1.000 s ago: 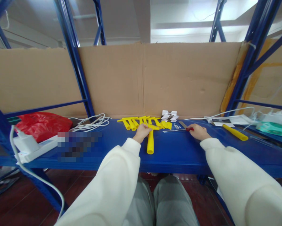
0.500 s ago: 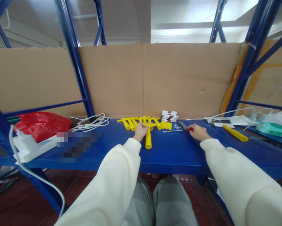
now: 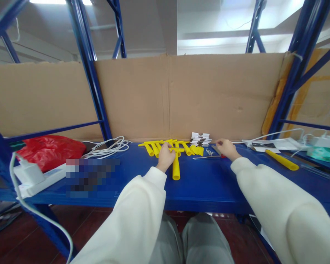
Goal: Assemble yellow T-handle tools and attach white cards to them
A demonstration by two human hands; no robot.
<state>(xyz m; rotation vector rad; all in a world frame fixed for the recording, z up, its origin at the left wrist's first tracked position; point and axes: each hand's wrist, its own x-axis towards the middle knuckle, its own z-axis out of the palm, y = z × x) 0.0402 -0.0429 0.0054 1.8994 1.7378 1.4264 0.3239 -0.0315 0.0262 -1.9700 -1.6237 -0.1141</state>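
Gripping the left end of its crossbar between thumb and fingers, the left hand (image 3: 166,157) holds a yellow T-shaped piece (image 3: 176,169) on or just above the blue counter (image 3: 203,185), in front of the person. Its wide open tube end points toward the person, and a hold at the crossbar probably leaves that tube unobstructed and easy to see. The right hand (image 3: 227,149) is bent over a grey blade (image 3: 216,149) and the red end of a thin metal rod (image 3: 206,157); whether its fingers close on either, I cannot tell, since the hand hides the contact. Behind the held piece, more yellow T-shaped pieces (image 3: 151,149) lie side by side, seemingly set back to leave working room in front. Flat yellow pieces (image 3: 197,150), a heap of small metal bits (image 3: 209,151) and a white stack (image 3: 200,139) sit close together between the hands, likely so either can reach them. A loose yellow tube (image 3: 282,160) lies well apart, to the right.
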